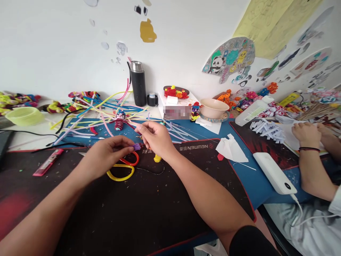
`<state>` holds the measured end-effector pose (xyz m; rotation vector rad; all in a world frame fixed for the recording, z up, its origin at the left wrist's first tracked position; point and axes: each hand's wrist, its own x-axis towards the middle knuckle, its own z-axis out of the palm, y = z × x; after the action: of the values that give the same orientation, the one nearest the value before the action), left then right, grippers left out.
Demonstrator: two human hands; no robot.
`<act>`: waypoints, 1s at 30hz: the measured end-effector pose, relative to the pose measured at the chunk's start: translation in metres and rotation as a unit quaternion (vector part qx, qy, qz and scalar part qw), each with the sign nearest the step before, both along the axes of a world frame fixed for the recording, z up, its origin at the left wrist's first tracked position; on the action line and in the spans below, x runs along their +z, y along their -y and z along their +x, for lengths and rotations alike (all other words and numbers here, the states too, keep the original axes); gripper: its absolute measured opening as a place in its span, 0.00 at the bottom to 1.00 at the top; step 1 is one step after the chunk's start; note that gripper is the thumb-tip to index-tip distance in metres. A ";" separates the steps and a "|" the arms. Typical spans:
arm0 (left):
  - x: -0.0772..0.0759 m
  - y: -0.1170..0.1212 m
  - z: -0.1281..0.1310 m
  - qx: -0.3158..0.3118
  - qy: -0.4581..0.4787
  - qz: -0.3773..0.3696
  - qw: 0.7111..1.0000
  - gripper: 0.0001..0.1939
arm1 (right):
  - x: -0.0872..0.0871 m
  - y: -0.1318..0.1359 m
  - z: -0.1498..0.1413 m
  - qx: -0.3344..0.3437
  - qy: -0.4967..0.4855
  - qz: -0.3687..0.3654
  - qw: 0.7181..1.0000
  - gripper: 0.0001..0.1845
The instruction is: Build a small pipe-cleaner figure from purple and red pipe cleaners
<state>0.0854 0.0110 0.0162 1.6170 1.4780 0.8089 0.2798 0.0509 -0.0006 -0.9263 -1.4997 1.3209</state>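
Observation:
My left hand [105,154] pinches a small fuzzy purple piece [136,147] between thumb and fingers. Close beside it, my right hand [156,137] has thumb and index finger pressed together; whatever they hold is too small to make out. Under my left hand lie scissors [121,179] with red and yellow handles. A small yellow piece [157,158] shows below my right hand, near a thin dark thread. Just beyond both hands sits a dark red fuzzy figure [118,123] among loose pipe cleaners [106,106].
The black desk mat [133,220] lies beneath my hands. Further back are a black thermos [138,85], a beige bowl [214,107] and a yellow-green bowl [24,116]. To the right are torn paper [231,148], a white power bank [274,173] and another person's hands [307,135].

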 end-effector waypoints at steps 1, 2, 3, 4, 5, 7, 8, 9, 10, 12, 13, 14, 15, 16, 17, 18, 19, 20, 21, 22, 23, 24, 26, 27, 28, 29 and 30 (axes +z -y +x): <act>-0.002 0.001 0.006 -0.020 -0.023 0.007 1.000 0.26 | 0.000 -0.001 0.000 -0.002 -0.012 -0.005 1.000 0.16; -0.005 0.002 0.011 -0.041 -0.045 0.016 0.998 0.24 | -0.001 -0.002 0.001 -0.003 -0.019 -0.008 1.000 0.16; -0.008 0.003 0.015 -0.063 -0.067 0.026 0.995 0.22 | -0.002 -0.002 0.000 -0.002 -0.020 -0.008 1.000 0.17; -0.012 0.003 0.019 -0.084 -0.088 0.037 0.992 0.20 | -0.003 -0.002 0.000 -0.001 -0.017 -0.007 1.000 0.17; -0.016 0.003 0.021 -0.104 -0.106 0.048 0.988 0.17 | -0.004 -0.002 -0.001 0.002 -0.014 -0.005 1.000 0.17; -0.023 0.002 0.022 -0.131 -0.139 0.073 0.979 0.15 | -0.005 0.000 -0.003 0.008 -0.010 -0.002 1.000 0.18; -0.025 0.001 0.022 -0.138 -0.152 0.085 0.975 0.14 | -0.005 0.001 -0.003 0.011 -0.009 -0.002 1.000 0.18; -0.027 0.001 0.022 -0.142 -0.163 0.095 0.972 0.14 | -0.005 0.001 -0.003 0.013 -0.008 -0.002 1.000 0.19; -0.029 0.000 0.021 -0.143 -0.170 0.103 0.969 0.14 | -0.005 0.002 -0.003 0.014 -0.006 -0.003 1.000 0.20; -0.031 -0.002 0.019 -0.148 -0.177 0.109 0.967 0.13 | -0.004 0.002 -0.003 0.014 -0.002 -0.002 1.000 0.22; -0.032 -0.003 0.016 -0.151 -0.178 0.107 0.966 0.13 | -0.003 0.002 -0.003 0.013 0.000 -0.001 1.000 0.23; -0.033 -0.004 0.014 -0.153 -0.180 0.103 0.966 0.12 | -0.003 0.002 -0.003 0.012 0.003 0.002 1.000 0.23; -0.035 -0.005 0.010 -0.155 -0.183 0.097 0.966 0.12 | -0.003 0.001 -0.003 0.012 0.005 0.004 1.000 0.23; -0.036 -0.007 0.006 -0.155 -0.185 0.090 0.966 0.13 | -0.002 0.001 -0.003 0.011 0.007 0.005 1.000 0.23; -0.037 -0.008 0.002 -0.154 -0.186 0.082 0.967 0.13 | -0.002 0.001 -0.003 0.010 0.008 0.005 1.000 0.23; -0.038 -0.008 -0.002 -0.151 -0.185 0.074 0.968 0.14 | -0.002 0.001 -0.003 0.009 0.008 0.004 1.000 0.23; -0.038 -0.009 -0.005 -0.147 -0.181 0.067 0.970 0.15 | -0.002 0.001 -0.003 0.007 0.008 0.002 1.000 0.23; -0.038 -0.009 -0.007 -0.142 -0.176 0.064 0.972 0.16 | -0.002 0.001 -0.003 0.006 0.009 0.002 1.000 0.22; -0.037 -0.008 -0.007 -0.135 -0.169 0.067 0.974 0.17 | -0.002 0.001 -0.003 0.006 0.012 0.003 1.000 0.22; -0.035 -0.007 -0.006 -0.128 -0.163 0.077 0.975 0.17 | -0.003 0.002 -0.004 0.007 0.017 0.005 1.000 0.21; -0.033 -0.006 -0.003 -0.123 -0.159 0.090 0.976 0.18 | -0.003 0.002 -0.004 0.009 0.023 0.009 1.000 0.20; -0.031 -0.005 0.001 -0.119 -0.155 0.102 0.975 0.18 | -0.004 0.003 -0.004 0.010 0.029 0.013 0.999 0.19; -0.028 -0.003 0.009 -0.116 -0.155 0.116 0.974 0.18 | -0.005 0.003 -0.004 0.011 0.037 0.020 0.999 0.18; -0.028 -0.002 0.013 -0.115 -0.158 0.116 0.974 0.17 | -0.006 0.004 -0.005 0.010 0.038 0.022 0.999 0.18; -0.028 -0.002 0.015 -0.116 -0.164 0.114 0.973 0.16 | -0.007 0.004 -0.005 0.010 0.038 0.025 0.999 0.18; -0.030 -0.003 0.017 -0.117 -0.171 0.114 0.972 0.16 | -0.008 0.004 -0.006 0.010 0.038 0.027 0.999 0.18; -0.032 -0.004 0.017 -0.118 -0.179 0.117 0.970 0.15 | -0.008 0.004 -0.006 0.010 0.039 0.028 0.999 0.18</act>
<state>0.1019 0.0149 -0.0157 2.1612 1.4287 0.5948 0.2737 0.0469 -0.0087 -0.9378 -1.6018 1.2636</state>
